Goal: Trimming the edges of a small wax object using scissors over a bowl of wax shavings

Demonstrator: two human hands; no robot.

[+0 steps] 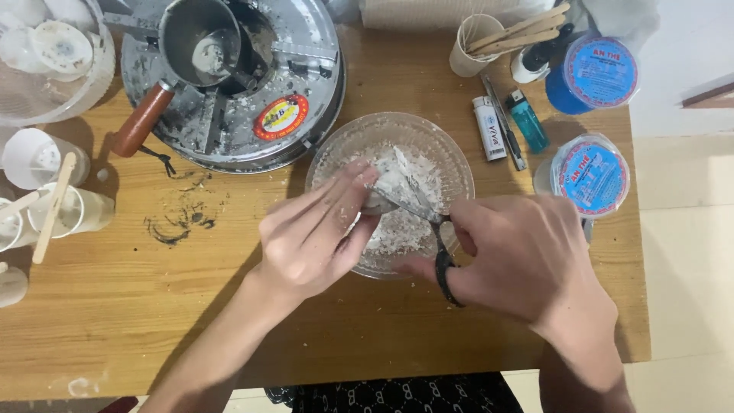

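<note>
Both hands low over the worktop (pixel 92 336) | right hand (pixel 527 256) grip closed round black-handled scissors (pixel 428 222) | left hand (pixel 321 229) pinching a white waxy lump (pixel 397 183) inside the glass bowl (pixel 451 164) | looks like I'm mid-snip; next cut wants fingers kept clear | behind: sooty burner with pan (pixel 202 38), lighters (pixel 508 122)

A clear glass bowl (pixel 390 138) sits on the wooden counter (pixel 229 306), just in front of a round metal burner. It holds white flaky crumbs spread over its bottom. Above the crumbs, a pale white lump (pixel 394 183) is pinched at its left side. Black-handled scissors (pixel 428 222) touch the lump, blades pointing left.
</note>
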